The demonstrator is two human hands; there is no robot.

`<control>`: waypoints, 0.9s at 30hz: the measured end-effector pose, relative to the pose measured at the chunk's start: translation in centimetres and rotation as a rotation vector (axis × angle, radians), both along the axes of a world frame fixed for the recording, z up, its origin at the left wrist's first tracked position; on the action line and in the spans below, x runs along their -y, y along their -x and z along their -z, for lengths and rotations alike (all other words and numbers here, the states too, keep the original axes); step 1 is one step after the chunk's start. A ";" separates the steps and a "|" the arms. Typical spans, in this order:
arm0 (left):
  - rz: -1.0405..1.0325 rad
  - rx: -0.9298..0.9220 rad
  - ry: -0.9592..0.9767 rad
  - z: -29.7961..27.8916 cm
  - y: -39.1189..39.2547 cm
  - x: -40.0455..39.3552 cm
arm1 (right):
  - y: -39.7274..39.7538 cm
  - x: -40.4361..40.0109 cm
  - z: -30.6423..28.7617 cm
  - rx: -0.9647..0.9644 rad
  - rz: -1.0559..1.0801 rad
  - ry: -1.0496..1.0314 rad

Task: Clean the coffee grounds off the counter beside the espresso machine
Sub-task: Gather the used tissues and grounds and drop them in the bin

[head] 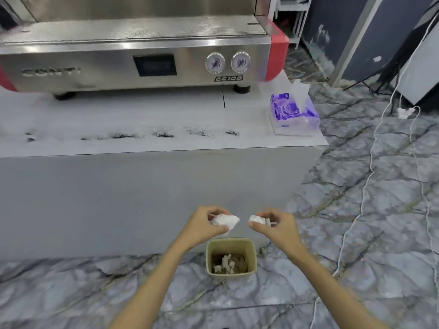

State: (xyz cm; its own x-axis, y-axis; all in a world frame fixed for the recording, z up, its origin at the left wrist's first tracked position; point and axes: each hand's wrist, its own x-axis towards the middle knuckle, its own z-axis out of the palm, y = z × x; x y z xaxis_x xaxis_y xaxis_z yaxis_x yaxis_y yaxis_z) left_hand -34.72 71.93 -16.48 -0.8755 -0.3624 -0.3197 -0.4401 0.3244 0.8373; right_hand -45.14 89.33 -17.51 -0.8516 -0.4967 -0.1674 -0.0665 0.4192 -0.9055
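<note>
Dark coffee grounds (164, 134) lie in several small patches along the front of the white counter (142, 115), below the steel espresso machine (133, 58). Below counter height, my left hand (202, 224) grips a crumpled white tissue (225, 222). My right hand (278, 224) pinches a smaller white tissue wad (257, 220). Both hands hover just above a small beige bin (231, 257) on the floor, which holds used tissues and brown waste.
A purple tissue pack (294, 115) with a sheet sticking out sits at the counter's right corner. White cables (370, 176) trail over the marble-patterned floor on the right. Dark panels and a stand are at the far right.
</note>
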 end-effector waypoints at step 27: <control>0.208 0.449 0.467 33.7 7.6 -2.6 | 5.0 3.8 34.0 0.066 -0.346 -0.591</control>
State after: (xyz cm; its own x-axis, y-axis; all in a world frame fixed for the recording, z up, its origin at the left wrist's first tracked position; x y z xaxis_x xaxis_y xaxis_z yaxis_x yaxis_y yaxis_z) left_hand -42.36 74.54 -50.14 -0.7612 -0.3888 -0.5190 -0.6011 0.7234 0.3396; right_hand -50.11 85.56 -51.47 -0.6395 -0.5473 -0.5398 -0.2378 0.8086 -0.5381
